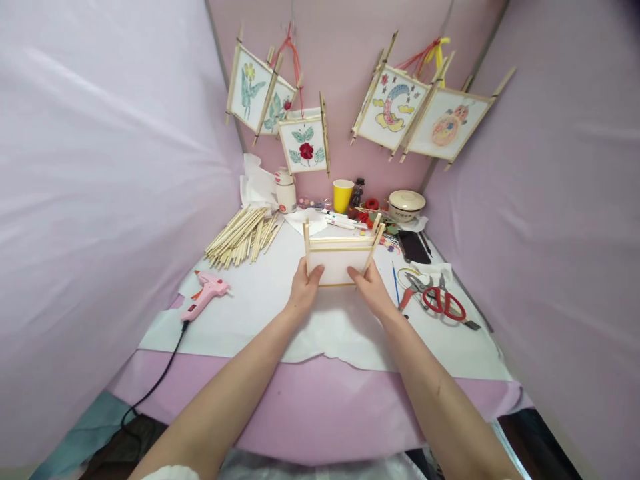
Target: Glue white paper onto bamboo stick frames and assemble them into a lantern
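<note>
Gripping a small rectangular frame of pale wooden sticks (340, 241) with both bare hands, centre of the frame. Left hand (304, 288) holds its lower left side, right hand (370, 291) its lower right. Fingers (314, 272) closed firmly on the frame, pressing against a blank white paper panel (336, 265) set within it; the digits behind the panel are hidden. Frame stands tilted back, stick ends overshooting the corners. Cannot tell whether its lower edge touches the white paper sheet (240, 333) covering the surface, or hangs just above it.

Step in hand, by judgement: handling an assembled frame, its panel undecorated, unlike the painted, wood-framed paper panels (447, 125) hanging upper centre and right. With both hands occupied, the next move calls for freeing one or setting the frame down.

Around the hands: bundle of loose wooden sticks (243, 237) to the left of the frame; pink hot glue gun (203, 293) left of centre, black cord (160, 373) trailing to lower left. To the right, red-handled scissors (443, 303) and a black phone (413, 247). Further up, a yellow cup (343, 195) and a cream lidded pot (406, 205). Pale lilac sheeting (100, 200) walls off both sides.
</note>
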{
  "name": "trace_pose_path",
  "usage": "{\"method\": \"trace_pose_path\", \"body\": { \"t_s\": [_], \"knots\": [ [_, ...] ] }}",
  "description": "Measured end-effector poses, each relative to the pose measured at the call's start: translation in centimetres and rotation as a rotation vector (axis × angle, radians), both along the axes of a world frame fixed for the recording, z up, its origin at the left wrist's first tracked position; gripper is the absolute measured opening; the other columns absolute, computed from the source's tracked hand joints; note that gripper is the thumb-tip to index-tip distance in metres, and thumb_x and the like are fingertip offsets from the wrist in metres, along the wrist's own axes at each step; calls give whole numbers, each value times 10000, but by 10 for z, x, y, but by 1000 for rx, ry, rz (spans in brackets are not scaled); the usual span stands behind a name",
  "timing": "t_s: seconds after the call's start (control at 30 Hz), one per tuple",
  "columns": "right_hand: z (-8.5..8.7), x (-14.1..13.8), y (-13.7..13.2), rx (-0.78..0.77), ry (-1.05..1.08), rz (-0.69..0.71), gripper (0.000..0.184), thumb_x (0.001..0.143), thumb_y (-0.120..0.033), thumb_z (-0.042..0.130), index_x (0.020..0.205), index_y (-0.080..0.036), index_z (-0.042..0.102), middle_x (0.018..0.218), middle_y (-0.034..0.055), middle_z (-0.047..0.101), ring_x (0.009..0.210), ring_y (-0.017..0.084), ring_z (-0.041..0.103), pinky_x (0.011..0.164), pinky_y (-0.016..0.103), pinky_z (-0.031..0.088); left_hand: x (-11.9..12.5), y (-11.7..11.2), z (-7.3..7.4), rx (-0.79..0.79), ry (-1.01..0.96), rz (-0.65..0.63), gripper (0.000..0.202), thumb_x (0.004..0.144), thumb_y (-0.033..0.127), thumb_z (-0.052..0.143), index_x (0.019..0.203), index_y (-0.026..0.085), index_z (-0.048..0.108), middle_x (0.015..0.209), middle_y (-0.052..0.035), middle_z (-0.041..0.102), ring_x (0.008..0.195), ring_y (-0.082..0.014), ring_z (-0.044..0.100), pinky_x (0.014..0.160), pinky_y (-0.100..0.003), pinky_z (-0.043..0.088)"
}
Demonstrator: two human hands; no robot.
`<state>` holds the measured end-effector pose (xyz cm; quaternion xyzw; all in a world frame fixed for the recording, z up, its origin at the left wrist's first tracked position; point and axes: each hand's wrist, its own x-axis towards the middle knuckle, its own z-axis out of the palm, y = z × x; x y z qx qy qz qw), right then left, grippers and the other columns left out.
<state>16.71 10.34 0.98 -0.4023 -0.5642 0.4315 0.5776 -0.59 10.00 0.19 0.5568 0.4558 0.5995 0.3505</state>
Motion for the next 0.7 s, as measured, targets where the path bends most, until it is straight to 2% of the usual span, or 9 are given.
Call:
{"method": "trace_pose_path", "body": {
  "t_s": [0.17,0.33,0.47,0.6,0.7],
  "knots": [
    [-11,-2,3,-11,-20,-29,460,838,-351,600,1256,-213,468,1256,77,602,1161,220,555,1040,391,417,-1,4,-6,-59,-11,-25,433,861,499,602,1132,162,586,1092,-105,687,1069,-265,614,958,-395,461],
    [-16,2,5,0,-47,-18,492,838,-358,581,1288,-202,460,1277,91,597,1175,233,555,1040,412,426,-5,5,-9,-39,-27,-32,461,837,527,621,1131,179,548,1108,-90,661,1092,-244,588,956,-372,462],
    [-12,5,3,42,-99,-24,604,815,-319,566,1391,-214,419,1423,73,502,1313,236,454,1138,429,323,-7,5,-8,-10,-30,-34,485,838,532,611,1178,200,514,1162,-76,629,1102,-227,570,965,-357,456],
    [-6,5,-1,62,-175,-42,695,832,-300,525,1494,-238,322,1531,30,382,1425,210,313,1208,424,188,-5,8,-7,-28,-27,-21,425,874,511,563,1141,182,533,1167,-96,634,1093,-235,579,973,-372,451],
    [-1,5,-4,53,-228,-51,704,855,-308,478,1524,-223,279,1572,20,309,1455,202,259,1218,423,159,-7,10,-4,-69,-14,-14,411,894,473,543,1159,160,536,1174,-123,641,1089,-251,592,977,-395,451]
  ]
}}
